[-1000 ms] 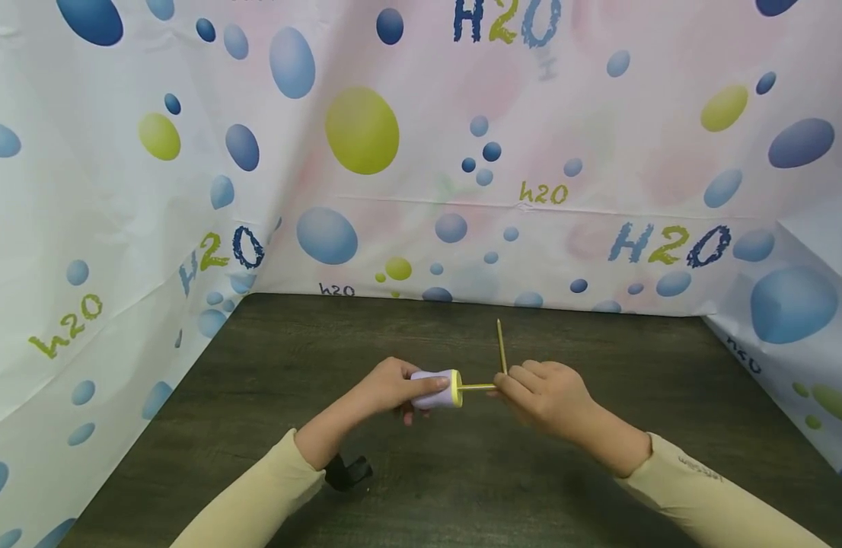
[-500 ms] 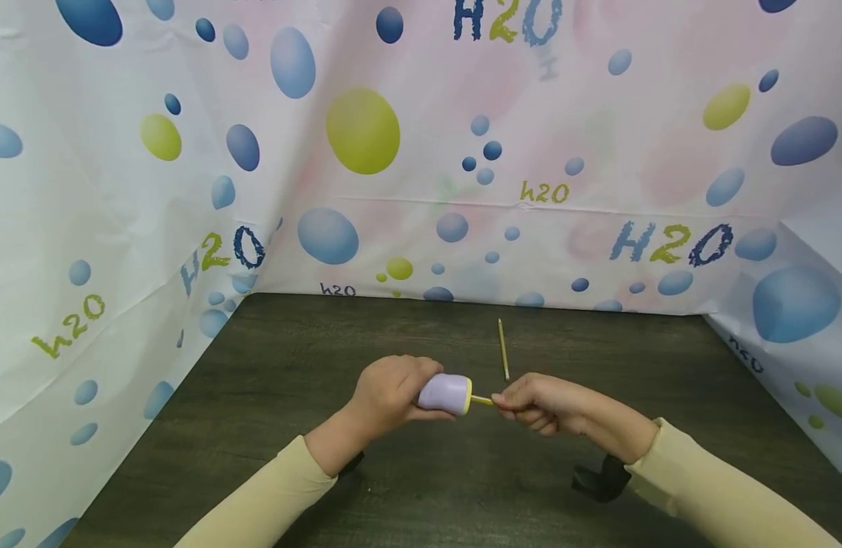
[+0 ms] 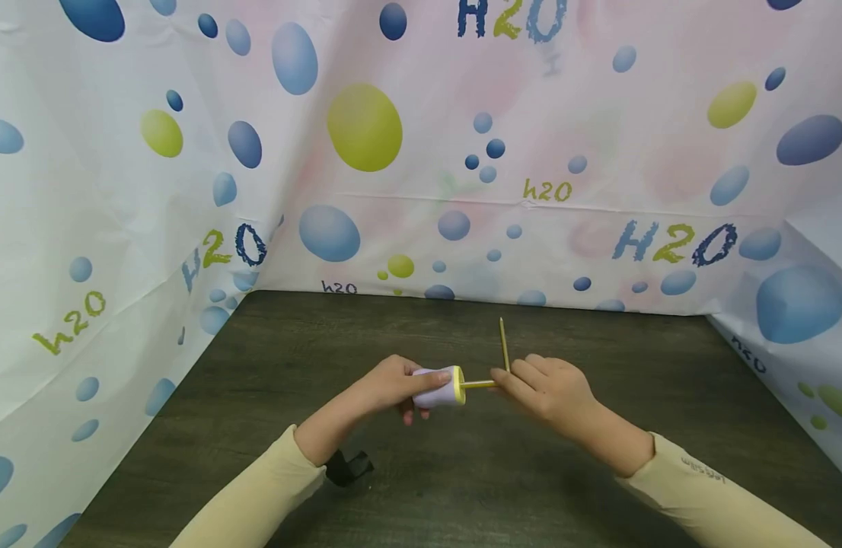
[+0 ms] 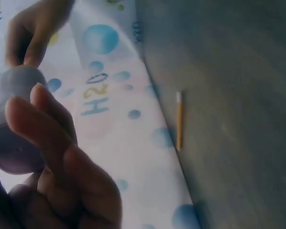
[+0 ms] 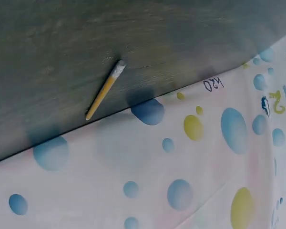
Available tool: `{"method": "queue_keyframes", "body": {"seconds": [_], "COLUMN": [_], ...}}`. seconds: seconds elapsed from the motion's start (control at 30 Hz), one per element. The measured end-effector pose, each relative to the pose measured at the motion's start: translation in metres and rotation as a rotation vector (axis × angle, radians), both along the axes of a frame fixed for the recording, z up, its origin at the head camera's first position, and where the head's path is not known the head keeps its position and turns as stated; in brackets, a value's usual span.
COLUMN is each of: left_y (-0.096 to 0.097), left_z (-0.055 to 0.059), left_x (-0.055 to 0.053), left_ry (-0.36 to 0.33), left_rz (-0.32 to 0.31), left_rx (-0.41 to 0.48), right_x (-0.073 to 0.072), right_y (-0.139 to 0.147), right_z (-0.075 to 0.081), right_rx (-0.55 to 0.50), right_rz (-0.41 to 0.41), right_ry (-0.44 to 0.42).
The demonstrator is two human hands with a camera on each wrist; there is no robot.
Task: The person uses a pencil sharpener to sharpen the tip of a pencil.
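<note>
My left hand [image 3: 388, 387] grips a small lavender pencil sharpener [image 3: 431, 388] with a yellow rim, the thumb lying along its top. From the rim sticks out a yellow pencil [image 3: 479, 384], whose other end my right hand [image 3: 550, 392] pinches between thumb and fingers. The pencil's tip is hidden inside the sharpener. In the left wrist view, fingers [image 4: 43, 129] wrap the lavender body [image 4: 19, 150], with the right hand [image 4: 38, 33] at its far end. The right wrist view shows neither hand.
A second pencil [image 3: 504, 342] lies on the dark wooden table [image 3: 291, 342] just beyond my right hand, its eraser end towards me. White sheeting [image 3: 407, 213] with blue and green dots borders the table at the back and sides. A black strap [image 3: 349, 468] hangs below the left wrist.
Half a second ago both hands were rolled the other way, left knuckles up, with less pencil showing. Now they are turned back, much as one second ago. The lying pencil stayed put.
</note>
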State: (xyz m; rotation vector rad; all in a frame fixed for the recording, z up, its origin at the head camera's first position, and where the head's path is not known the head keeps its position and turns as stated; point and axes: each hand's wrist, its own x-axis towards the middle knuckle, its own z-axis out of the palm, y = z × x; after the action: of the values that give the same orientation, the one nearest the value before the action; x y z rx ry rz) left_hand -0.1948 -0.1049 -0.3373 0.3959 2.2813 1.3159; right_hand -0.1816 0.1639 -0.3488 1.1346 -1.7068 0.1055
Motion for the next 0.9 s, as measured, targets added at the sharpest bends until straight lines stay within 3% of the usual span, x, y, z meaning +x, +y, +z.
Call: {"method": "queue_keyframes", "body": {"seconds": [0.07, 0.13, 0.2, 0.27, 0.33, 0.47, 0.5, 0.53, 0.57, 0.6, 0.63, 0.7, 0.77, 0.83, 0.9], "left_y": [0.001, 0.004, 0.007, 0.01, 0.01, 0.006, 0.005, 0.004, 0.003, 0.003, 0.002, 0.002, 0.002, 0.003, 0.003], "left_z": [0.0, -0.001, -0.003, -0.007, -0.011, -0.018, -0.019, -0.019, -0.02, -0.02, -0.02, -0.019, -0.018, -0.014, -0.009], "left_x": [0.001, 0.004, 0.009, 0.014, 0.017, 0.012, 0.009, 0.007, 0.005, 0.004, 0.004, 0.005, 0.007, 0.01, 0.01], "left_ry": [-0.032, 0.036, 0.169, 0.393, 0.733, 1.539, 1.693, 1.8, 1.861, 1.874, 1.86, 1.723, 1.451, 1.093, 0.724], "left_rz": [-0.013, 0.014, 0.056, 0.072, 0.027, -0.065, -0.081, -0.098, -0.115, -0.13, -0.133, -0.117, -0.071, 0.002, 0.065], "left_rx": [0.013, -0.01, -0.044, -0.098, -0.172, -0.262, -0.258, -0.249, -0.234, -0.224, -0.235, -0.264, -0.288, -0.285, -0.225], "right_x": [0.0, 0.003, 0.008, 0.014, 0.019, 0.022, 0.02, 0.019, 0.017, 0.016, 0.015, 0.015, 0.017, 0.019, 0.018], "right_y": [-0.001, -0.004, -0.006, -0.006, -0.004, 0.004, 0.006, 0.008, 0.01, 0.011, 0.012, 0.01, 0.008, 0.005, 0.003], "right_z": [-0.003, -0.005, -0.006, -0.006, -0.004, 0.004, 0.005, 0.006, 0.006, 0.007, 0.008, 0.01, 0.012, 0.011, 0.008], "right_rx": [-0.014, -0.048, -0.084, -0.113, -0.14, -0.295, -0.32, -0.322, -0.31, -0.289, -0.265, -0.221, -0.162, -0.09, -0.05], "right_rz": [0.018, 0.015, -0.009, -0.037, -0.013, 0.147, 0.182, 0.213, 0.228, 0.228, 0.234, 0.201, 0.096, -0.009, -0.092], "right_ry": [0.03, -0.019, -0.136, -0.364, -0.755, -1.785, -2.001, -2.171, -2.286, -2.347, -2.346, -2.189, -1.831, -1.366, -0.899]}}
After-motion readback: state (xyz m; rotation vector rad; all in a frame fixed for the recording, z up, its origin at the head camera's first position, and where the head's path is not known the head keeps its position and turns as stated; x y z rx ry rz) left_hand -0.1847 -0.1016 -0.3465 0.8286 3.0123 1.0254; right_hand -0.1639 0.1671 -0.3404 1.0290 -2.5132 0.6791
